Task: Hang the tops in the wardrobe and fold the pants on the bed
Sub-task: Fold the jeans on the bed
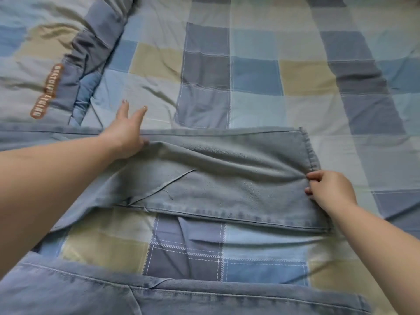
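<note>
Right, we're on the pants half of the job, and it looks mid-fold. A pair of light jeans (pixel 227 178) lies across the checked bed (pixel 261 71), legs running left to right, hem at the right. The left hand (pixel 127 133) is pressed down on the far edge of the denim, fingers straight and spread onto the sheet, thumb side against a raised ridge of cloth. The right hand (pixel 329 189) pinches the hem, fingertips curled round the stitched edge, the cloth bunching there. So the jeans are flat but not yet doubled over; I'd judge the fold itself is only starting, with smoothing first. Closer in, more denim (pixel 159 294) lies along the bottom of the view, apart from the first stretch with sheet showing between; I can't tell whether it's the same pair or another. A quilt (pixel 45 64) is heaped at upper left. No tops and no wardrobe in view, so the hanging can't be judged.
</note>
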